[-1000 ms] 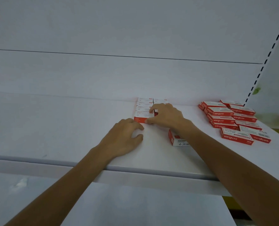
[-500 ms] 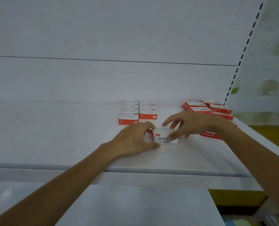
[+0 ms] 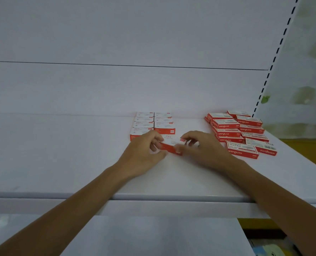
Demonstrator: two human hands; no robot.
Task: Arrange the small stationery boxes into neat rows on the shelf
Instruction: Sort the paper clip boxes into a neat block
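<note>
Head view. My left hand and right hand together hold one small red-and-white cardboard box. The fingers of each hand are curled onto its ends and pinch it between fingertips and thumb. The box sits tilted just above the white shelf, directly in front of the ordered block.

Progress: the block of white-topped boxes stands squared against the back panel in two touching columns, four deep on the left and three deep on the right. I judge the open front-right place to be where the held box goes. The loose heap of red boxes to my right, overlapping and skewed, is unsorted, so most of the work appears to remain.

Surroundings: a slotted upright bounds the shelf at the right, and a lower white shelf lies below. Nothing lies between the held box and the gap. My left fingers cover the front-left box's near corner.
</note>
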